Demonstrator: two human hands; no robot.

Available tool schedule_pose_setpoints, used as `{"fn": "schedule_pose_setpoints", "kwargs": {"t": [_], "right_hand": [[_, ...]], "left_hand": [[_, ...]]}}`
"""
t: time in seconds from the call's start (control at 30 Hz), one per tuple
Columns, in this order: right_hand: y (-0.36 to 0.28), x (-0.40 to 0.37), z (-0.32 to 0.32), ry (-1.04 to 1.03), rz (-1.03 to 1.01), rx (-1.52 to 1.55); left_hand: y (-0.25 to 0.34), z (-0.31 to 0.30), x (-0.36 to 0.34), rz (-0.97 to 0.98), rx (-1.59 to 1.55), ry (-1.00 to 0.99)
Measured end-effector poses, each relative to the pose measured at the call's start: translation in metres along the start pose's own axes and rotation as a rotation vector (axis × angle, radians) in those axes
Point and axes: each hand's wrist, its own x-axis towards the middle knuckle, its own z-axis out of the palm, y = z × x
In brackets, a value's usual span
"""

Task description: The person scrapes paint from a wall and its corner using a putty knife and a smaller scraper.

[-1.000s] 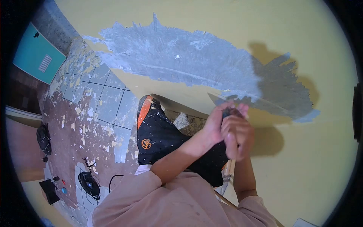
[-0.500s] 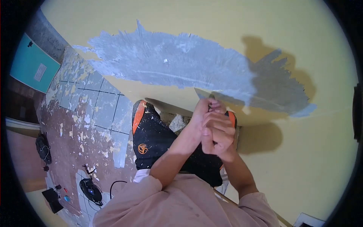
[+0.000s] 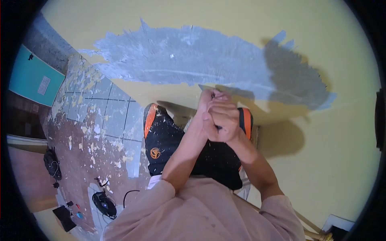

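Both hands are closed one behind the other around a scraper, its handle mostly hidden by the fingers. My left hand (image 3: 213,97) is the farther one, close to the wall. Nearer to me, my right hand (image 3: 222,122) is wrapped at the handle's rear, where a dark bit shows in the fist. A grey corner of the scraper's blade (image 3: 203,86) sticks out beyond the left hand, at the lower edge of the stripped grey patch (image 3: 169,60). Yellow paint (image 3: 257,14) surrounds that patch on the wall, with ragged edges.
Paint flakes litter the tiled floor (image 3: 116,116) and my dark trousers (image 3: 181,160). A teal panel (image 3: 36,78) stands at the far left. Black cabled devices (image 3: 104,204) lie on the floor at lower left. A white-edged object (image 3: 337,221) is at lower right.
Both hands, with the scraper, have shifted up and slightly left in view. The view itself has tilted a little, moving the patch up and the floor items right.
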Motion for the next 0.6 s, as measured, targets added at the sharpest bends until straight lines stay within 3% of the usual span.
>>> {"fn": "schedule_pose_setpoints", "kwargs": {"t": [0.03,0.07,0.1,0.13,0.23,0.27,0.33,0.37,0.43,0.47,0.5,0.53,0.6], "right_hand": [[0.003,0.002,0.001,0.069,0.014,0.028],[-0.001,-0.001,-0.001,0.043,-0.127,0.018],[-0.022,0.002,-0.008,-0.037,-0.07,-0.04],[-0.011,0.002,-0.008,-0.037,-0.096,-0.066],[-0.001,-0.008,0.002,-0.02,-0.028,-0.043],[0.002,-0.006,0.004,-0.01,0.038,0.0],[0.007,-0.004,0.005,-0.016,-0.004,-0.02],[0.008,-0.004,0.004,-0.03,-0.028,-0.036],[-0.008,-0.018,0.009,-0.047,0.004,-0.039],[-0.003,-0.012,0.012,-0.041,0.026,-0.015],[-0.001,-0.009,0.013,-0.039,0.061,0.013],[-0.01,-0.009,0.005,-0.085,-0.043,-0.089],[-0.008,0.0,0.007,0.013,-0.061,-0.066]], "left_hand": [[0.007,0.001,-0.007,-0.098,-0.11,-0.007],[0.011,0.001,-0.016,-0.208,-0.221,-0.017],[0.013,0.0,-0.013,-0.298,-0.327,-0.032],[0.007,0.001,-0.014,-0.213,-0.468,-0.084],[-0.118,0.017,0.0,-0.133,-0.614,0.034],[-0.081,0.013,-0.001,-0.118,-0.613,0.032],[0.032,0.0,-0.01,-0.509,-0.344,0.049],[-0.005,-0.004,0.007,-0.507,-0.346,0.053],[-0.108,-0.005,0.024,-0.752,-1.424,-0.082],[-0.098,-0.006,0.033,-0.733,-1.419,-0.094],[-0.085,0.002,0.017,-0.643,-1.246,0.014],[-0.076,0.009,0.013,-0.562,-1.07,0.12],[-0.049,0.027,-0.017,-0.376,-0.717,0.315]]}}
